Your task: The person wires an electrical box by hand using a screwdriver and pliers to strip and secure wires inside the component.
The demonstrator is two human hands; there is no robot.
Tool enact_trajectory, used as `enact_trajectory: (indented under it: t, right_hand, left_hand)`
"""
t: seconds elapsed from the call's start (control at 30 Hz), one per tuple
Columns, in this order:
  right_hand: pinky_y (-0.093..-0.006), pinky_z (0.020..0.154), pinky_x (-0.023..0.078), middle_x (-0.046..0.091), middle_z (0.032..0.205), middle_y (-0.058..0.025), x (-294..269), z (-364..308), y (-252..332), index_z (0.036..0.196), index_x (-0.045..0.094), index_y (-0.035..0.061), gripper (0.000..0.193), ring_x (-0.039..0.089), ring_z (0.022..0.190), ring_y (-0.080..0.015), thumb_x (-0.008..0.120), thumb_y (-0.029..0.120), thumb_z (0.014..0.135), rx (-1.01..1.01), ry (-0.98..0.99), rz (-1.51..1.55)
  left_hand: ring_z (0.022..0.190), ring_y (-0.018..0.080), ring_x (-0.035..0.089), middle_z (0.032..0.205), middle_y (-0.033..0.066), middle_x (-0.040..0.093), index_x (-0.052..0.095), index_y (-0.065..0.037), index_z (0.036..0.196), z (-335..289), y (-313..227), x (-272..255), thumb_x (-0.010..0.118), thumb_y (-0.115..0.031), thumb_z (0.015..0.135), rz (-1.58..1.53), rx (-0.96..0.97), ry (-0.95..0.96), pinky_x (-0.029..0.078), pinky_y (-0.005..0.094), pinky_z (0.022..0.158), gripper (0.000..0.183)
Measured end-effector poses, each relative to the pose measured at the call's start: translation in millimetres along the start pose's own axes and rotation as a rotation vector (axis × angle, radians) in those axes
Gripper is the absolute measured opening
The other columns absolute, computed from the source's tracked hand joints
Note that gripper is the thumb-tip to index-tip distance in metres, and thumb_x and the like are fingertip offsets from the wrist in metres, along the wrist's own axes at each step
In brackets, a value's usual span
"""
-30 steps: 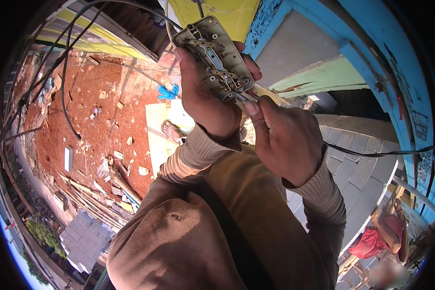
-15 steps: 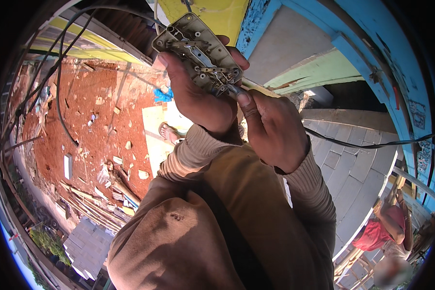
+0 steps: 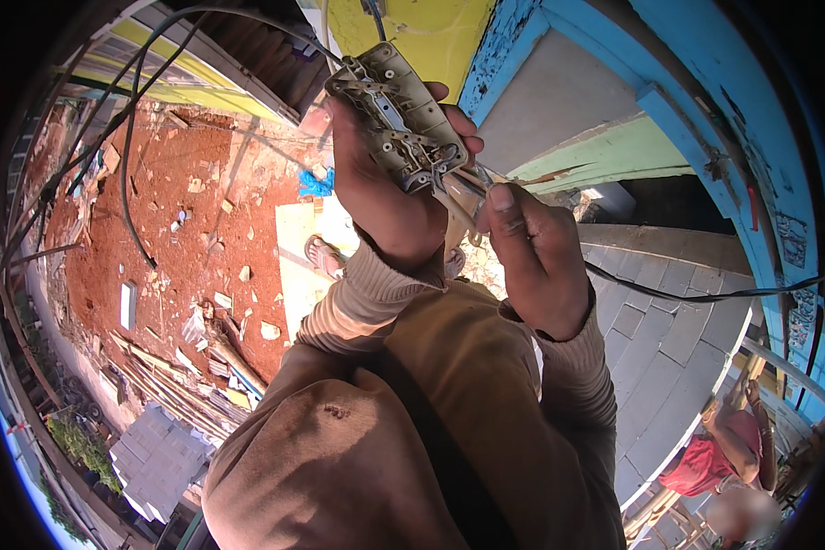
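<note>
An opened extension socket lies in my left hand, its beige housing tilted and its metal contact strips and screw posts facing up. My left fingers curl around its far side while the thumb lies along the near edge. Just right of its lower end, my right hand is closed in a pinch, thumb on top. A thin greyish piece shows at the right thumb tip; what it is cannot be made out. A pale cord-like piece hangs below the socket between my hands.
Black cables loop down on the left, and another cable crosses at right. Red soil with debris lies below. Grey paving, a blue frame and a person in red are on the right.
The socket and my left hand have shifted slightly right and down. My right hand has drawn away from the socket's lower end, to the right and down, its thumb now apart from the contacts.
</note>
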State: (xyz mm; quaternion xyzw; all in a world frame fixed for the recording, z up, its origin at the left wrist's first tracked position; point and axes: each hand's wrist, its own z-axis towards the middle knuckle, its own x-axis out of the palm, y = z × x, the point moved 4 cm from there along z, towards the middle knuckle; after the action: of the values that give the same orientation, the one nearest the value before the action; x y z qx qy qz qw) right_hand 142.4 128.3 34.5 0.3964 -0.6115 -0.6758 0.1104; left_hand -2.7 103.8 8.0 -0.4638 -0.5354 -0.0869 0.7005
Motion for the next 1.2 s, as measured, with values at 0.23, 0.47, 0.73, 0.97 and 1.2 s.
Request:
enact_trajectory:
  t: [0.23,0.47,0.73,0.97,1.2]
  right_hand:
    - [-0.0445,0.051,0.041,0.054,0.058,-0.0185,2.7,-5.2,8.5,0.075,0.053,0.0010,0.039,0.057,0.053,-0.0381,0.050,0.028,0.103,-0.123,-0.096,-0.171]
    - [-0.0418,0.045,0.042,0.052,0.053,-0.0135,8.6,-5.7,24.0,0.073,0.053,0.0047,0.037,0.057,0.047,-0.0324,0.054,0.029,0.100,-0.216,-0.119,-0.415]
    - [-0.0451,0.045,0.043,0.054,0.051,-0.0149,10.7,-5.6,25.5,0.073,0.056,0.0050,0.040,0.057,0.046,-0.0345,0.050,0.033,0.101,-0.221,-0.117,-0.565]
    - [-0.0487,0.047,0.043,0.056,0.054,-0.0181,8.5,-4.3,7.5,0.073,0.058,0.0041,0.040,0.058,0.050,-0.0382,0.050,0.031,0.102,-0.151,-0.218,-0.403]
    - [-0.0404,0.045,0.043,0.056,0.055,-0.0151,12.2,-1.0,16.8,0.073,0.056,0.0036,0.041,0.058,0.047,-0.0311,0.061,0.037,0.097,-0.104,-0.076,-0.287]
  left_hand:
    - [0.069,0.0275,0.066,0.092,0.0203,0.067,0.052,0.002,0.120,-8.5,-6.4,10.9,0.021,-0.050,0.106,0.024,0.069,0.012,0.056,0.0366,0.062,0.062]
    - [0.068,0.0263,0.063,0.097,0.0208,0.064,0.048,0.004,0.122,-12.4,-7.9,9.7,0.019,-0.047,0.107,0.025,0.098,0.071,0.054,0.0350,0.060,0.061]
    - [0.068,0.0250,0.063,0.091,0.0184,0.065,0.048,0.005,0.119,-15.4,-9.5,8.3,0.018,-0.048,0.107,0.100,0.133,0.047,0.054,0.0342,0.061,0.062]
    - [0.065,0.0245,0.062,0.087,0.0183,0.066,0.051,0.004,0.118,-14.3,-11.0,10.4,0.016,-0.049,0.106,0.117,0.064,-0.059,0.052,0.0338,0.061,0.065]
    - [0.069,0.0268,0.064,0.096,0.0176,0.063,0.049,0.001,0.120,-10.0,-2.9,-6.4,0.022,-0.052,0.105,0.069,-0.029,0.016,0.054,0.0360,0.063,0.062]
